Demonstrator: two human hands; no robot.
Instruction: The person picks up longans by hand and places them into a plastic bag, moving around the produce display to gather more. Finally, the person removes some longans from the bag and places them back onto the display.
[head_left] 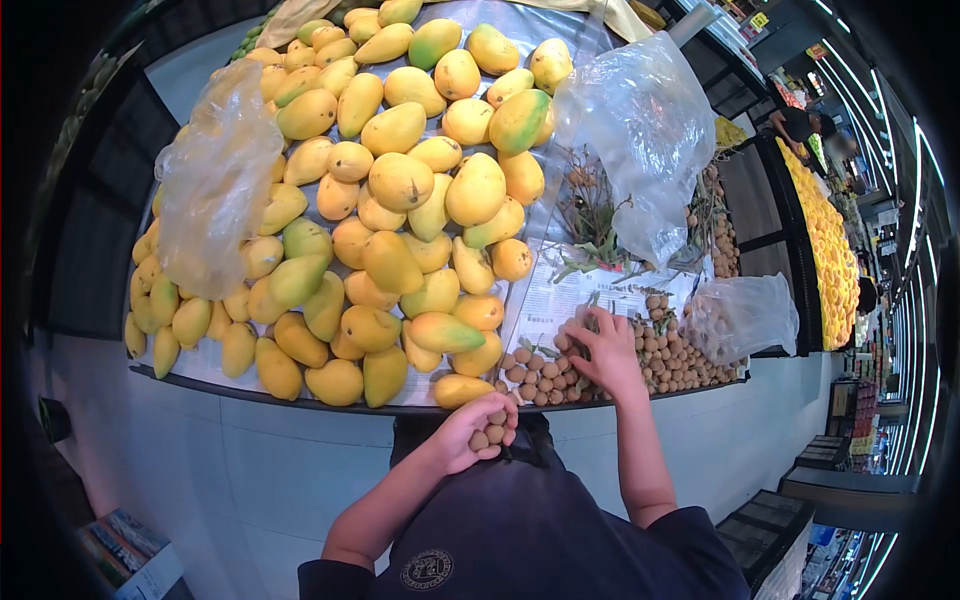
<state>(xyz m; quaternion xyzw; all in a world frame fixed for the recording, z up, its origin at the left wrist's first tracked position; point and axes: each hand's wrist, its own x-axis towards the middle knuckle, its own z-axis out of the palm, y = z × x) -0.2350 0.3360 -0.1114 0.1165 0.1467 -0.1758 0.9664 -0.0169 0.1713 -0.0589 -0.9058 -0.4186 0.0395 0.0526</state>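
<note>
Several round brown longans (480,439) lie cupped in my left hand (463,436), which is closed around them just in front of the stand's edge. My right hand (608,355) reaches over the loose longans (541,380) on newspaper. Its fingers are bent down, with thumb and fingertips about longans at the pile's far side; some of the fingertips are blurred. To the right of this hand spreads a denser heap of longans (668,362). Yellow mangoes (393,262) are piled to the left, and one mango (462,390) lies close to my left hand.
A clear plastic bag (650,140) covers part of the stand beside dry twigs (592,212). Another bag (742,318) sits at the right corner, and a third plastic bag (220,185) drapes over the mangoes. Farther right are another fruit stand (815,250) and a person (797,124).
</note>
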